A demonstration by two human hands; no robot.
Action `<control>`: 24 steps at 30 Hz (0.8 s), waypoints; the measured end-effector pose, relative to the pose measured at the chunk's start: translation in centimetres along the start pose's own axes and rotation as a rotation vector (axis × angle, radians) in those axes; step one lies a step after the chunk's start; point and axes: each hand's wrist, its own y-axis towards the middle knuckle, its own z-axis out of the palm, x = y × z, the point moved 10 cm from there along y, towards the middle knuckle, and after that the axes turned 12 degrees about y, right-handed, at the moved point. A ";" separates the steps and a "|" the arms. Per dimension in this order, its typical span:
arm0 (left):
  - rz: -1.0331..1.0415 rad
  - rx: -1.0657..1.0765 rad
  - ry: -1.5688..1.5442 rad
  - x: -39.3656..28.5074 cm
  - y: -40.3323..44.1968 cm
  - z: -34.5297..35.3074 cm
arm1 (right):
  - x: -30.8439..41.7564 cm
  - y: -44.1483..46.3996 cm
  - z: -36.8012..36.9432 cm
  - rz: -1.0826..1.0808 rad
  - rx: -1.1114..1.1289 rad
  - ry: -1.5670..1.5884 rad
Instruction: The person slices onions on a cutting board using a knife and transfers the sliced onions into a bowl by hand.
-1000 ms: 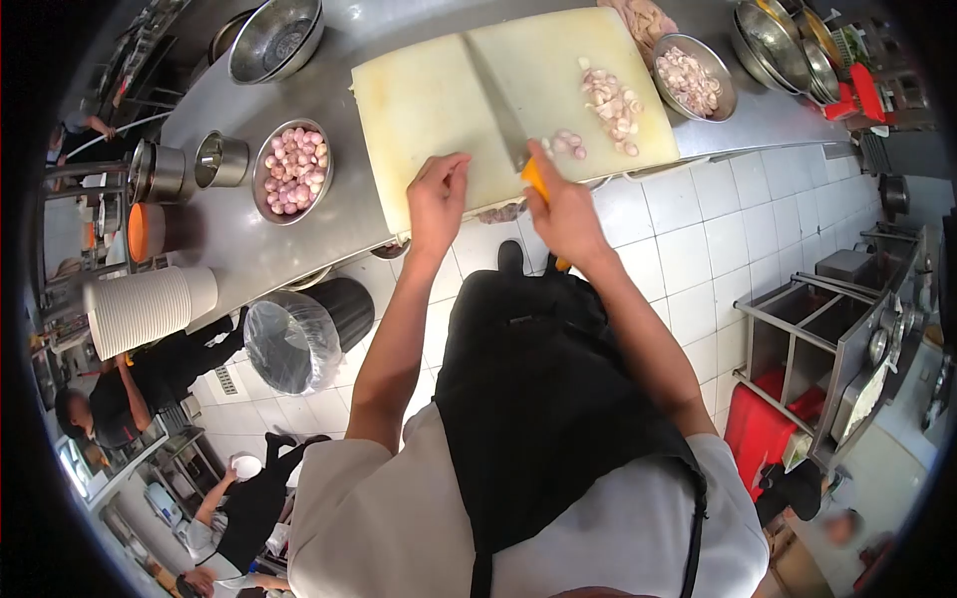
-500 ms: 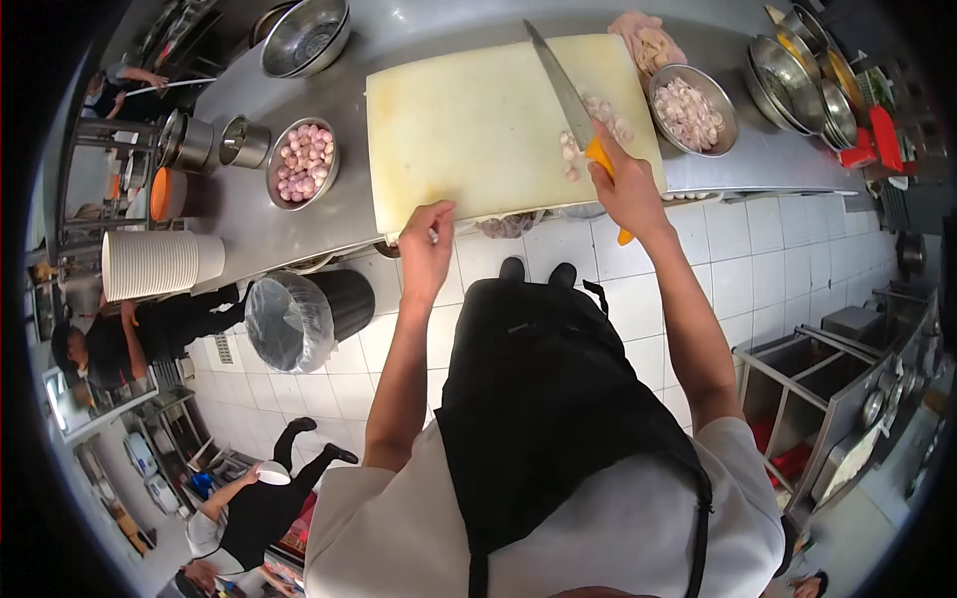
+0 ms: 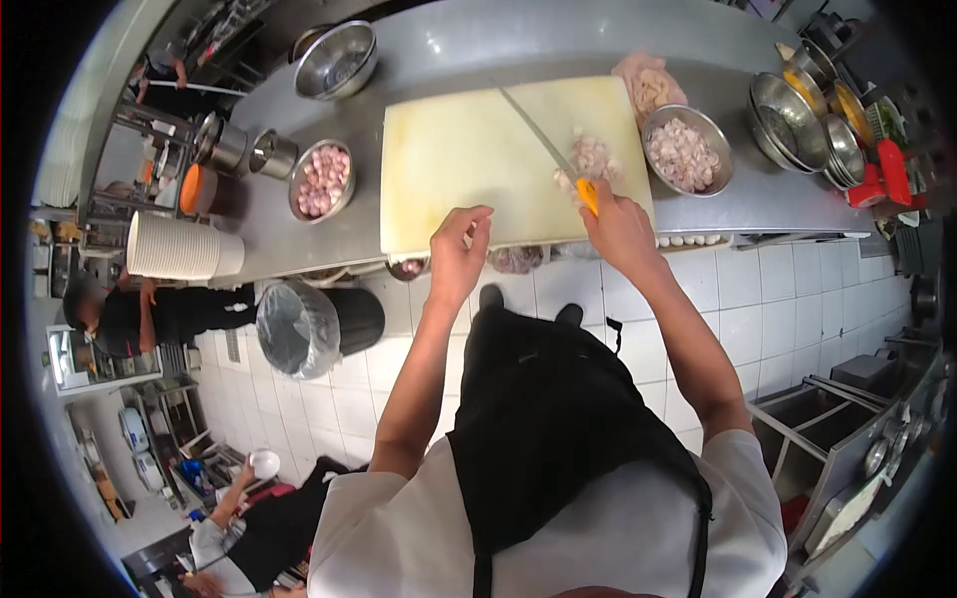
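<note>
My right hand (image 3: 624,231) grips the yellow handle of a long kitchen knife (image 3: 539,136). The blade points up and left over a white cutting board (image 3: 449,149). Against the blade's right side lies a small pile of cut shallots (image 3: 595,157). My left hand (image 3: 459,261) is at the board's near edge, with thumb and fingers bent, a gap between them and nothing visible inside. Left of the board, a steel bowl holds whole shallots (image 3: 323,179). To its right, another steel bowl holds cut shallots (image 3: 685,151).
Pale raw meat or skin (image 3: 653,85) touches the board's far right corner. Steel bowls (image 3: 788,120) are stacked at right; another bowl (image 3: 339,62) is at far left. Stacked paper tubs (image 3: 184,246) stand by the counter edge, above a lined bin (image 3: 299,329). Other people are at left.
The view has shifted, so the counter appears lower. My right hand and the knife have moved left and nearer on the board. My left hand has shifted right along the near edge, its fingers less curled.
</note>
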 end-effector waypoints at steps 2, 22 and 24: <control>0.204 -0.084 0.024 -3.4 2.6 -1.0 | 1.7 0.1 -1.0 -0.044 -0.010 -0.065; 0.682 0.179 0.374 -8.2 12.0 9.4 | 2.0 -2.5 -0.8 -0.055 -0.100 -0.313; 0.787 0.207 0.402 -9.3 9.8 9.4 | 2.1 -2.5 -0.6 -0.061 -0.090 -0.323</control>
